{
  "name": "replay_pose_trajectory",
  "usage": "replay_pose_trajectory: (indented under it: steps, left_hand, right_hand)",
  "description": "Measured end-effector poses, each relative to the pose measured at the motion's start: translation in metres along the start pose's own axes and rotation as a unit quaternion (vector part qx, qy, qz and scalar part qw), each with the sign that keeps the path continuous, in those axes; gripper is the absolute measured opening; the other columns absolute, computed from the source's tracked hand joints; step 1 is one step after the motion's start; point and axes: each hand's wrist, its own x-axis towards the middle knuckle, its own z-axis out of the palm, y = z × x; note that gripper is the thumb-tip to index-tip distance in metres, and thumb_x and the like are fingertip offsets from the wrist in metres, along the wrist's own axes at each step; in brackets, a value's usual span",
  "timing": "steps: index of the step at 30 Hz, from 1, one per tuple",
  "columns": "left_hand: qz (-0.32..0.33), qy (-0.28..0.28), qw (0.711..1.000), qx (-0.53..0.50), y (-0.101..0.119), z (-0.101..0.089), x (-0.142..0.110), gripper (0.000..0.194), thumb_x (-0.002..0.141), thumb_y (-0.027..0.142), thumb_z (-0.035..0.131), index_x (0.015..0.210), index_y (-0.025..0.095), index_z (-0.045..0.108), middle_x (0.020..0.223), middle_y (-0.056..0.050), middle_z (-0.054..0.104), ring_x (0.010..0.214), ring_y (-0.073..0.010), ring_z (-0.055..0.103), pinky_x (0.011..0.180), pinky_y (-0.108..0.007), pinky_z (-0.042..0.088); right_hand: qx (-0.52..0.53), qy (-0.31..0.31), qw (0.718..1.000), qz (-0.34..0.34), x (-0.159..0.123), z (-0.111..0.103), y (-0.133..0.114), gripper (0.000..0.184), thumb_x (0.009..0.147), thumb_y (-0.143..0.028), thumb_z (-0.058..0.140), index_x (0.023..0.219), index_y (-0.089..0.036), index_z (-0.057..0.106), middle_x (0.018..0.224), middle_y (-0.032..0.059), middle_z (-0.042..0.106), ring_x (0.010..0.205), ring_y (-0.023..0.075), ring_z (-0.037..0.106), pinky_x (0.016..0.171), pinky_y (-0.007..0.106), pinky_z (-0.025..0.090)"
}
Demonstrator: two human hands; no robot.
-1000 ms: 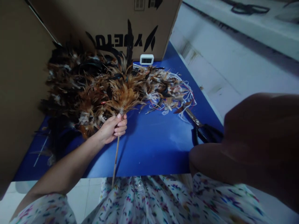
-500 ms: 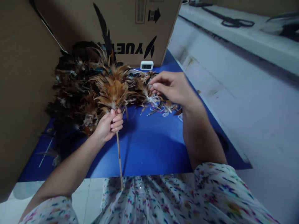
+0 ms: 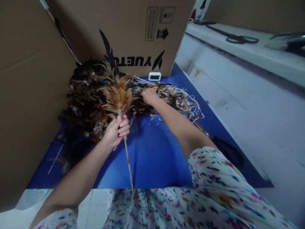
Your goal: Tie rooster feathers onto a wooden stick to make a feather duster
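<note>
My left hand (image 3: 118, 131) is closed round a thin wooden stick (image 3: 129, 162) just below the tuft of orange-brown feathers (image 3: 119, 97) at its top; together they look like a feather duster. One long black feather (image 3: 106, 43) sticks up behind the tuft. My right hand (image 3: 149, 96) reaches into the pile of brown and white feathers (image 3: 176, 97) to the right of the tuft. Its fingers are hidden among the feathers, so what they touch cannot be made out. A larger heap of dark feathers (image 3: 82, 101) lies on the left.
Two cardboard boxes (image 3: 100, 19) stand behind and at the left of the blue table (image 3: 154, 152). Against the back box is a small white digital display (image 3: 154, 76). Black-handled scissors (image 3: 226, 148) lie at the right. Another pair of scissors (image 3: 235, 38) rests on the ledge.
My right hand has moved left and down into the feather pile, from hovering above its right part. My left hand keeps its hold on the stick. The view has shifted slightly.
</note>
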Motion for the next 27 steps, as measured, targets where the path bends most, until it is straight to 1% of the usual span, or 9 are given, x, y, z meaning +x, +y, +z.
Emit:
replay_pose_trajectory:
  steps: [3, 7, 9, 13, 15, 17, 21, 24, 27]
  left_hand:
    - [-0.007, -0.003, 1.0, -0.001, -0.002, -0.002, 0.002, 0.016, 0.092, 0.029, 0.057, 0.087, 0.013, 0.055, 0.06, 0.008, 0.033, 0.037, -0.0013, 0.026, 0.033, -0.012, 0.024]
    - [-0.009, -0.011, 1.0, 0.0, -0.004, -0.005, 0.004, 0.016, 0.092, 0.028, 0.056, 0.088, 0.012, 0.055, 0.061, 0.007, 0.034, 0.037, -0.0012, 0.026, 0.033, -0.012, 0.024]
    - [-0.015, -0.016, 1.0, 0.003, -0.006, -0.006, 0.004, 0.016, 0.092, 0.028, 0.056, 0.088, 0.012, 0.055, 0.061, 0.007, 0.034, 0.038, -0.0011, 0.027, 0.033, -0.012, 0.025]
    - [-0.029, -0.022, 0.999, 0.011, -0.009, -0.004, 0.003, 0.017, 0.092, 0.028, 0.056, 0.089, 0.011, 0.055, 0.061, 0.007, 0.034, 0.038, -0.001, 0.027, 0.033, -0.012, 0.025]
    - [-0.04, -0.021, 0.999, 0.015, -0.011, 0.0, 0.003, 0.016, 0.093, 0.027, 0.054, 0.089, 0.011, 0.055, 0.061, 0.007, 0.034, 0.038, -0.0011, 0.028, 0.033, -0.012, 0.025]
    - [-0.052, -0.02, 0.998, 0.018, -0.012, 0.006, 0.006, 0.016, 0.094, 0.027, 0.053, 0.088, 0.011, 0.055, 0.061, 0.007, 0.034, 0.037, -0.0011, 0.028, 0.033, -0.012, 0.025]
    - [-0.073, -0.025, 0.997, 0.029, -0.013, 0.024, 0.016, 0.017, 0.094, 0.027, 0.052, 0.086, 0.012, 0.055, 0.06, 0.007, 0.034, 0.037, -0.001, 0.028, 0.033, -0.012, 0.023]
    - [-0.089, -0.037, 0.994, 0.053, -0.009, 0.042, 0.025, 0.018, 0.094, 0.028, 0.052, 0.086, 0.012, 0.055, 0.059, 0.007, 0.035, 0.037, -0.0009, 0.029, 0.033, -0.012, 0.023]
    - [-0.082, -0.043, 0.993, 0.07, -0.002, 0.061, 0.032, 0.02, 0.095, 0.028, 0.051, 0.084, 0.013, 0.055, 0.058, 0.007, 0.035, 0.037, -0.0006, 0.029, 0.033, -0.012, 0.021]
  right_hand:
    - [0.058, 0.013, 0.998, 0.028, 0.0, -0.002, 0.009, 0.027, 0.086, -0.015, 0.05, 0.104, -0.01, 0.07, 0.117, 0.0214, 0.066, 0.11, 0.0317, 0.06, 0.094, 0.042, 0.042]
    - [0.219, 0.103, 0.969, 0.047, -0.01, -0.013, 0.021, 0.018, 0.081, -0.016, 0.055, 0.094, -0.012, 0.067, 0.1, 0.0107, 0.07, 0.097, 0.0226, 0.061, 0.091, 0.035, 0.044]
    - [0.332, 0.142, 0.93, 0.07, -0.02, -0.021, 0.025, 0.011, 0.077, -0.014, 0.059, 0.086, -0.013, 0.064, 0.085, 0.0059, 0.068, 0.084, 0.0189, 0.062, 0.084, 0.033, 0.047]
    - [0.541, 0.159, 0.817, 0.122, -0.041, -0.035, 0.027, 0.01, 0.074, -0.014, 0.061, 0.08, -0.018, 0.053, 0.063, -0.0028, 0.057, 0.066, 0.0145, 0.061, 0.069, 0.03, 0.05]
    - [0.575, 0.156, 0.792, 0.129, -0.049, -0.039, 0.03, 0.01, 0.076, -0.016, 0.061, 0.082, -0.02, 0.053, 0.061, -0.0036, 0.055, 0.065, 0.0155, 0.062, 0.066, 0.031, 0.052]
    - [0.538, 0.152, 0.819, 0.128, -0.054, -0.04, 0.036, 0.01, 0.077, -0.017, 0.062, 0.085, -0.019, 0.056, 0.066, -0.0017, 0.058, 0.069, 0.0173, 0.063, 0.068, 0.034, 0.053]
    - [0.311, 0.201, 0.921, 0.118, -0.068, -0.043, 0.049, 0.019, 0.075, -0.014, 0.063, 0.094, -0.016, 0.066, 0.094, 0.0076, 0.068, 0.093, 0.024, 0.064, 0.092, 0.042, 0.048]
    - [0.207, 0.223, 0.942, 0.143, -0.084, -0.044, 0.047, 0.021, 0.082, -0.017, 0.055, 0.097, -0.015, 0.069, 0.103, 0.0112, 0.069, 0.1, 0.0266, 0.063, 0.096, 0.043, 0.045]
    - [0.183, 0.15, 0.954, 0.185, -0.097, -0.035, 0.037, 0.023, 0.084, -0.021, 0.052, 0.095, -0.016, 0.072, 0.096, 0.0126, 0.071, 0.097, 0.028, 0.065, 0.089, 0.041, 0.049]
